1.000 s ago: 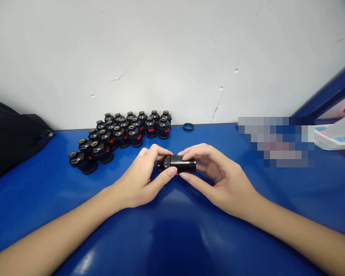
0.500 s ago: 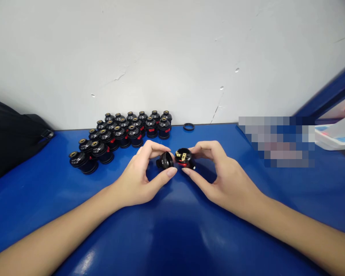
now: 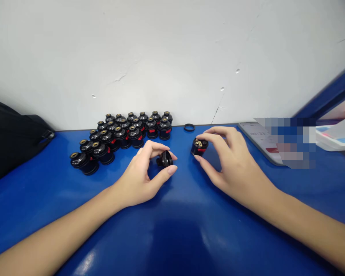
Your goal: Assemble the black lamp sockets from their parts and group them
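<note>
My left hand (image 3: 145, 174) is closed around a black lamp socket cap (image 3: 164, 158), which lies tilted with its open rim facing right. In my right hand (image 3: 228, 157), the thumb and fingers grip the sides of a black lamp socket body (image 3: 199, 147). Brass terminals show on its top, and a red piece sits on its side. The body is upright at the table, apart from the cap. Its underside is hidden. Behind my left hand stand several assembled lamp sockets (image 3: 121, 137) in rows, black with brass-lined top holes, many with a red piece.
A black ring (image 3: 189, 127) lies near the wall at the back of the blue table (image 3: 172, 230). A phone (image 3: 254, 140), partly blurred out, lies right of my right hand. White trays (image 3: 333, 138) stand at far right, and a black bag (image 3: 14, 134) is at left.
My right hand has moved right with the socket body, away from the cap, and set it upright lower at the table. My left hand with the cap has barely moved.
</note>
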`<state>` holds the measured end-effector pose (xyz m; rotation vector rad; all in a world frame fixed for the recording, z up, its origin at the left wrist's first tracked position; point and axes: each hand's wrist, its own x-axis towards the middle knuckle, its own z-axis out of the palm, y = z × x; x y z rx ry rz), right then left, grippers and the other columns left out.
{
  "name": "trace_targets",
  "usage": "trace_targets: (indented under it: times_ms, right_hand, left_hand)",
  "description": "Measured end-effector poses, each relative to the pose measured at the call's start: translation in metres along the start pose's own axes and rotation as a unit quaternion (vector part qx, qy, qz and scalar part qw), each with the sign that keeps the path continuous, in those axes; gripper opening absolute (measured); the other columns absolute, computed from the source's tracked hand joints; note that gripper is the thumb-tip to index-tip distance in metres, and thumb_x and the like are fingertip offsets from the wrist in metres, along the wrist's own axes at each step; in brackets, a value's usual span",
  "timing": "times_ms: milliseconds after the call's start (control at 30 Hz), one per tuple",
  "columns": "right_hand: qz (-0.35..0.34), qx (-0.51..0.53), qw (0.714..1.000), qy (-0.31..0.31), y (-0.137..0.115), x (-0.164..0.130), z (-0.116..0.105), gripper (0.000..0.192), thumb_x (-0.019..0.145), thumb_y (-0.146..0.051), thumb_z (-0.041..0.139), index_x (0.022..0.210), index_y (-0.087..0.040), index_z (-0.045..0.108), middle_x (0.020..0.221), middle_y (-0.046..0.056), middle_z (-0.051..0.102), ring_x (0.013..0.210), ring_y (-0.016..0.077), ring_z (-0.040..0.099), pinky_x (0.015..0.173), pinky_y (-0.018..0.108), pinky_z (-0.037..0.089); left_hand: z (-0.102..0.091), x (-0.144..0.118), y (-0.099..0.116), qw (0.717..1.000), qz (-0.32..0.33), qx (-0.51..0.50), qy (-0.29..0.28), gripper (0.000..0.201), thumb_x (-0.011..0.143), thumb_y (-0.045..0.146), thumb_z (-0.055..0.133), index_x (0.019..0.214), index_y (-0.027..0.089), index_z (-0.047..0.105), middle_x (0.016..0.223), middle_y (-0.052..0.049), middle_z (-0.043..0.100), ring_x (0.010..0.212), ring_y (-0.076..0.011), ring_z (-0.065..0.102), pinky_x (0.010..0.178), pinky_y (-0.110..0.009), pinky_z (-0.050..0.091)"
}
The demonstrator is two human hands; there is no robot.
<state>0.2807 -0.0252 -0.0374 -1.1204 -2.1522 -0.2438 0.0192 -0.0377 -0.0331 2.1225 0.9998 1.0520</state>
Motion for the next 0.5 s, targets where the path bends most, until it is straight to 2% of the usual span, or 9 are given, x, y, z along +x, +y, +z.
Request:
trace_targets:
  times_ms: [67, 167, 367, 500]
  right_hand:
    - [-0.03, -0.026, 0.999, -0.002, -0.004, 0.0, -0.002, 0.027, 0.103, -0.02, 0.061, 0.13, -0.02, 0.062, 0.126, 0.022, 0.064, 0.113, 0.039, 0.067, 0.096, 0.059, 0.061]
    - [-0.056, -0.05, 0.997, -0.015, -0.005, -0.001, -0.001, 0.03, 0.103, -0.02, 0.061, 0.133, -0.013, 0.061, 0.122, 0.024, 0.065, 0.112, 0.0405, 0.065, 0.096, 0.06, 0.061]
    - [-0.034, -0.075, 0.996, -0.037, 0.008, 0.0, 0.006, 0.052, 0.105, -0.027, 0.06, 0.149, -0.001, 0.053, 0.138, 0.033, 0.061, 0.128, 0.0456, 0.063, 0.107, 0.062, 0.058]
    - [-0.02, -0.066, 0.997, -0.048, 0.021, 0.008, 0.011, 0.06, 0.106, -0.029, 0.06, 0.152, 0.008, 0.051, 0.143, 0.036, 0.059, 0.132, 0.0463, 0.063, 0.113, 0.06, 0.057]
  left_hand:
    - [0.0, -0.001, 0.0, 1.0, -0.001, 0.004, -0.001, 0.029, 0.104, 0.032, 0.069, 0.125, 0.025, 0.05, 0.123, -0.009, 0.079, 0.116, -0.0237, 0.075, 0.106, -0.047, 0.053]
    - [-0.001, -0.001, -0.001, 1.0, -0.001, 0.012, -0.003, 0.03, 0.104, 0.033, 0.07, 0.126, 0.025, 0.05, 0.124, -0.01, 0.078, 0.117, -0.0247, 0.075, 0.106, -0.047, 0.053]
    - [0.0, -0.001, -0.003, 1.0, -0.003, 0.018, -0.01, 0.03, 0.105, 0.035, 0.069, 0.126, 0.025, 0.05, 0.125, -0.011, 0.078, 0.118, -0.0261, 0.075, 0.105, -0.049, 0.053]
    - [0.001, 0.001, -0.004, 1.0, -0.005, 0.019, -0.016, 0.03, 0.105, 0.034, 0.069, 0.127, 0.026, 0.05, 0.125, -0.009, 0.077, 0.119, -0.0252, 0.074, 0.106, -0.049, 0.053]
